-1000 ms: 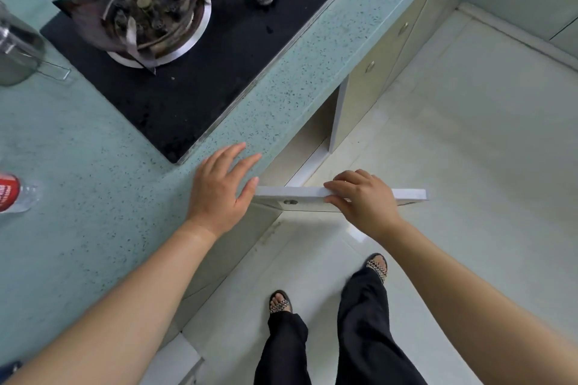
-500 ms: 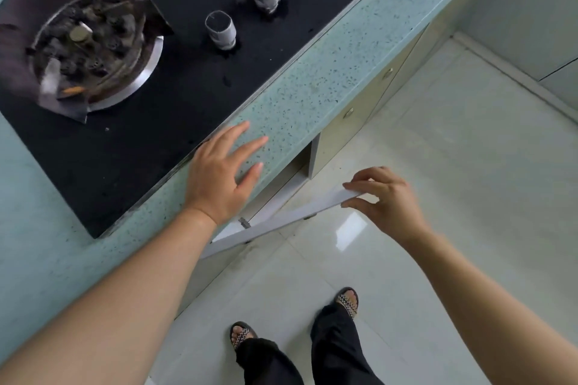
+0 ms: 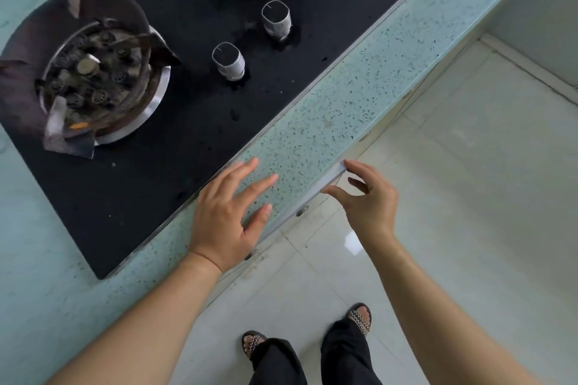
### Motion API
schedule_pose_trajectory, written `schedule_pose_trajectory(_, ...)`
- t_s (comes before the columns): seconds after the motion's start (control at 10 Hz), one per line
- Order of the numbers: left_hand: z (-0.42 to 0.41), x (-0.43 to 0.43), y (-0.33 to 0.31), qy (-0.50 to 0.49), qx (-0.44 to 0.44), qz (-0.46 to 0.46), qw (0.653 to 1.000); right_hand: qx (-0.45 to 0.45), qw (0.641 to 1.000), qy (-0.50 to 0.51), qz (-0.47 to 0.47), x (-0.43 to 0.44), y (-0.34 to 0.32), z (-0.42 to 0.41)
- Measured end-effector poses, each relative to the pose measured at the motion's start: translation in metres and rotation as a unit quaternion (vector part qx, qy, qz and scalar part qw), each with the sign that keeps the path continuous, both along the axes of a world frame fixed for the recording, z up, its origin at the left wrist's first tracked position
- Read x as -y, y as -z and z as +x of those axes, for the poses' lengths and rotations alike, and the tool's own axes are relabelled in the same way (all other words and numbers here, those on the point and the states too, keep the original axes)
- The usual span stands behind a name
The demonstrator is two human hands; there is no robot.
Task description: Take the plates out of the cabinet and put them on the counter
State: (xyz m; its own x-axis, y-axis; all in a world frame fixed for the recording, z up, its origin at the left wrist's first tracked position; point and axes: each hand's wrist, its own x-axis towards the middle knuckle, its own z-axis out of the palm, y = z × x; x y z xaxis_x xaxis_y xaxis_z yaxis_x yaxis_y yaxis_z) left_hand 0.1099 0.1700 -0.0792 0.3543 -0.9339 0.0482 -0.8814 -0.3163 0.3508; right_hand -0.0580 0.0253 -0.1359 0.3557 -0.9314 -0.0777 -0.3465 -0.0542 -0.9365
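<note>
No plates are in view. The speckled pale-green counter (image 3: pixel 328 109) runs diagonally across the view. My left hand (image 3: pixel 228 212) lies flat on its front strip, fingers spread, holding nothing. The white cabinet door (image 3: pixel 316 200) under the counter is almost flush with the counter edge, so only its thin top edge shows. My right hand (image 3: pixel 366 200) is at the door's outer end, with thumb and fingertips apart and lightly touching the edge. The cabinet's inside is hidden.
A black gas hob (image 3: pixel 194 122) fills the counter behind my left hand, with a burner (image 3: pixel 93 81) at the left and two foil-wrapped knobs (image 3: pixel 228 62). Pale floor tiles (image 3: pixel 469 197) lie to the right. My sandalled feet (image 3: pixel 359 317) stand close to the cabinet.
The cabinet door has swung from wide open to nearly shut against the cabinet. My right hand followed it and loosened its grip. The view shifted to the right along the counter.
</note>
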Motion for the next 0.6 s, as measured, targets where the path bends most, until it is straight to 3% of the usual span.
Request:
schedule_pose_trajectory(0.2, -0.001, 0.000, 0.001, -0.001, 0.002, -0.002, 1.000, 0.009, 1.000, 0.016, -0.011, -0.009, 0.006, 0.009)
schedule_pose_trajectory(0.4, -0.001, -0.001, 0.001, -0.004, -0.003, -0.011, 1.000, -0.069, 0.997, -0.030, -0.011, -0.016, 0.011, 0.008)
schedule_pose_trajectory(0.6, -0.013, -0.008, -0.005, -0.015, 0.076, 0.032, 0.997, -0.118, 0.989, -0.092, -0.007, -0.044, -0.017, 0.004)
